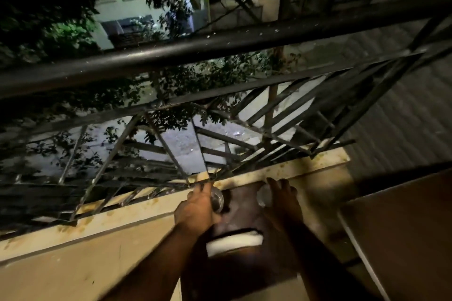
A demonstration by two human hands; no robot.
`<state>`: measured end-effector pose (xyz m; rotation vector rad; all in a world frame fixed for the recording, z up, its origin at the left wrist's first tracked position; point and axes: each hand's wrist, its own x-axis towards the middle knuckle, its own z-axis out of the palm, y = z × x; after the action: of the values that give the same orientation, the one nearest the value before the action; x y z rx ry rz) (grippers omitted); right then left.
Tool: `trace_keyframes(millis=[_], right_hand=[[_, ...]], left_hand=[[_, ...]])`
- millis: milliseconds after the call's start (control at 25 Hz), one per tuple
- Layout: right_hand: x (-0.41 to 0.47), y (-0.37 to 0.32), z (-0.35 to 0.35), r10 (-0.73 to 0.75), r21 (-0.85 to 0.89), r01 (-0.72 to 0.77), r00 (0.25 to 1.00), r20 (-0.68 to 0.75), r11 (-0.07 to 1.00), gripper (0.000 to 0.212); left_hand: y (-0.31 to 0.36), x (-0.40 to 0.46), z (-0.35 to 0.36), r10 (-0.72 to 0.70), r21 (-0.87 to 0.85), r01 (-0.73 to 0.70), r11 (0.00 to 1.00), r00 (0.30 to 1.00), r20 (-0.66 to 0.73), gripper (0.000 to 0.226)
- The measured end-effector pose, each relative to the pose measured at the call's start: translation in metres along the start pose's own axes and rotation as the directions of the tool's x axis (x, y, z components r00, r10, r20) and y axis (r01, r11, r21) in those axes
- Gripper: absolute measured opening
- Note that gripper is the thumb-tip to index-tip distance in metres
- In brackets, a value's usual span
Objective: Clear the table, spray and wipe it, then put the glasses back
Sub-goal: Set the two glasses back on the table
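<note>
I look down at a small dark brown table (pixel 241 215) pushed against a low cream balcony wall. My left hand (pixel 195 208) is wrapped around a clear glass (pixel 217 199) at the table's far left. My right hand (pixel 281 199) grips a second glass (pixel 263 197) at the far right. Both glasses are near the tabletop; whether they rest on it I cannot tell. A white folded cloth (pixel 232 241) lies at the table's near edge, between my forearms.
A black metal railing (pixel 220 46) with slanted bars runs above the cream ledge (pixel 281 171). A large brown panel (pixel 403 227) stands at the right. Trees and a street lie far below. The light is dim.
</note>
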<state>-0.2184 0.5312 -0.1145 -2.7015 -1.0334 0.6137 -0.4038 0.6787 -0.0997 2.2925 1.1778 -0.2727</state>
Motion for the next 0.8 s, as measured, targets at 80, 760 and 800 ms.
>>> trace_keyframes(millis=[80, 760, 800], right_hand=[[-0.033, 0.013, -0.053, -0.011, 0.061, 0.013, 0.999, -0.046, 0.998, 0.086], [-0.488, 0.356, -0.259, 0.640, 0.305, -0.564, 0.650, -0.409, 0.767, 0.082], [-0.504, 0.370, -0.259, 0.673, 0.329, -0.588, 0.616, -0.410, 0.739, 0.082]], left_hand=[[0.044, -0.017, -0.021, 0.110, 0.002, -0.110, 0.994, 0.994, -0.018, 0.097], [0.497, -0.334, 0.091, 0.811, 0.079, -0.851, 0.520, 0.521, 0.266, 0.108], [0.513, -0.347, 0.103, 0.825, 0.068, -0.870, 0.489, 0.486, 0.289, 0.108]])
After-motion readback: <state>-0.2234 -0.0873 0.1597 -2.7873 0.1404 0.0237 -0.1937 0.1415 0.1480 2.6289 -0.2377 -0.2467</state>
